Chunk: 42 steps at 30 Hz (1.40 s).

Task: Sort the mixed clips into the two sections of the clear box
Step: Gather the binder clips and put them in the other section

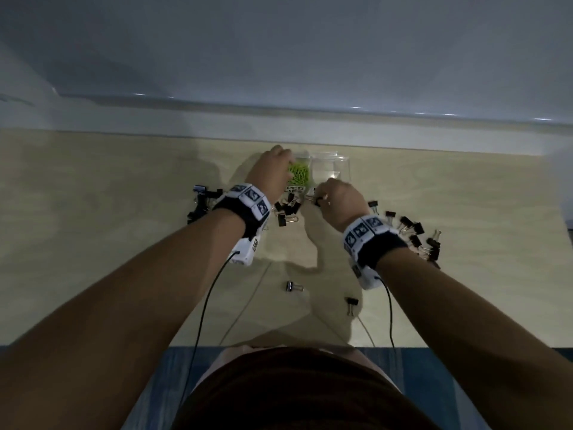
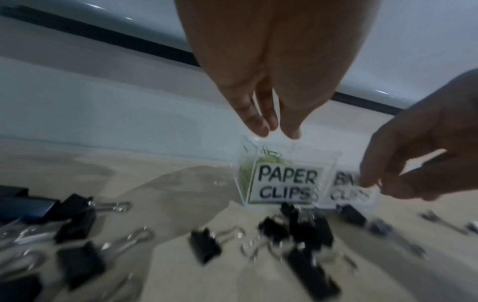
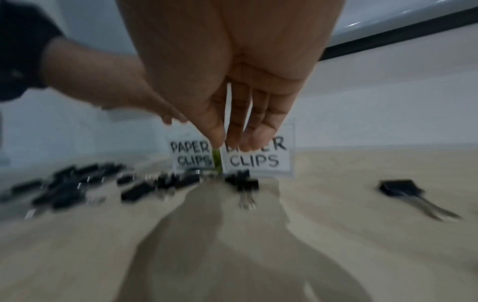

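The clear box stands at the table's far middle. Its left section, labelled PAPER CLIPS, holds green paper clips; the right section looks bare. My left hand hovers over the left section, its fingers straight, pointing down and holding nothing. My right hand is at the box's front, by the right label, thumb and fingertips pressed together. Blur hides whether they pinch anything. Black binder clips lie heaped in front of the box.
More binder clips lie left and right of my wrists, and two singles sit nearer me. A wall ledge runs right behind the box. Thin cables trail from both wrist cameras.
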Available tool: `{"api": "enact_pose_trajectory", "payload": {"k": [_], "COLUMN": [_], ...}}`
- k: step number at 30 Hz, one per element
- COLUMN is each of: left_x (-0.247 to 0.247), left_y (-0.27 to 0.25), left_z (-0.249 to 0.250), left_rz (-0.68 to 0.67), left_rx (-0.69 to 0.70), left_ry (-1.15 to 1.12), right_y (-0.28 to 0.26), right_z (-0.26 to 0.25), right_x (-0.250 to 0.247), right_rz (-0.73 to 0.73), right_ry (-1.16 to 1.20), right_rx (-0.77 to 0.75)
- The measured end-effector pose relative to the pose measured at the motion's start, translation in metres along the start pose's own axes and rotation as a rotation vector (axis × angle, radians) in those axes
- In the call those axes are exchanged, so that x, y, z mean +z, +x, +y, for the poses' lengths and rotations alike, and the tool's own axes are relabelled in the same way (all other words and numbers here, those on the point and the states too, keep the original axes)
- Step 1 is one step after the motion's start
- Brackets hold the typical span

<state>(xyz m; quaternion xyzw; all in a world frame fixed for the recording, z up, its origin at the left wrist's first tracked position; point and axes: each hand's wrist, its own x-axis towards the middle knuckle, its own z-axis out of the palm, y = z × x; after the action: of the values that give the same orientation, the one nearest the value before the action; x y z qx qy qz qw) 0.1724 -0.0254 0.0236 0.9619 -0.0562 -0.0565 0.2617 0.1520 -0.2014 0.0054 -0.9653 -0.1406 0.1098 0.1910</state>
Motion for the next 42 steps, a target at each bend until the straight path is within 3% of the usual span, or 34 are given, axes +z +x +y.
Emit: {"api": "enact_pose_trajectory", "payload": {"k": [2,5,8,11,20,28,35,38,42], "left_x": [0.010,0.033,0.051,0.059,0.061,0.056,0.039,0.030,0.025], "left_y": [-0.012,-0.032,-0.042,-0.049,-0.046,-0.043,-0.031,-0.009,0.025], "left_z": [-0.001,-0.003,-0.005,-0.004,-0.004,-0.002,0.028,0.047,0.067], "left_rz": [0.009,-0.132,-0.254,-0.284,-0.269,-0.328,-0.248,-0.140,-0.011], "left_rx": [0.098,0.194,0.130,0.044,-0.114,-0.089,-0.107,-0.096,-0.050], "left_ry": [0.034,0.188,0.365,0.376,0.060,-0.063,-0.318,-0.348,-0.251], "right_y": [-0.013,-0.019,-0.021,-0.026,-0.037,-0.047,-0.045,-0.026,0.009], "right_z": [0.011,0.018,0.018,0.018,0.030,0.040,0.046,0.037,0.031], "right_x": [0.013,0.025,0.033,0.036,0.036,0.031,0.008,-0.020,-0.042], "right_rz": [-0.044,-0.141,-0.183,-0.188,-0.125,0.037,0.163,0.257,0.380], "right_ry": [-0.089,-0.178,-0.194,-0.162,0.051,0.247,0.489,0.556,0.450], "right_rx": [-0.031,-0.041,-0.039,-0.027,0.097,0.212,0.362,0.302,0.154]}}
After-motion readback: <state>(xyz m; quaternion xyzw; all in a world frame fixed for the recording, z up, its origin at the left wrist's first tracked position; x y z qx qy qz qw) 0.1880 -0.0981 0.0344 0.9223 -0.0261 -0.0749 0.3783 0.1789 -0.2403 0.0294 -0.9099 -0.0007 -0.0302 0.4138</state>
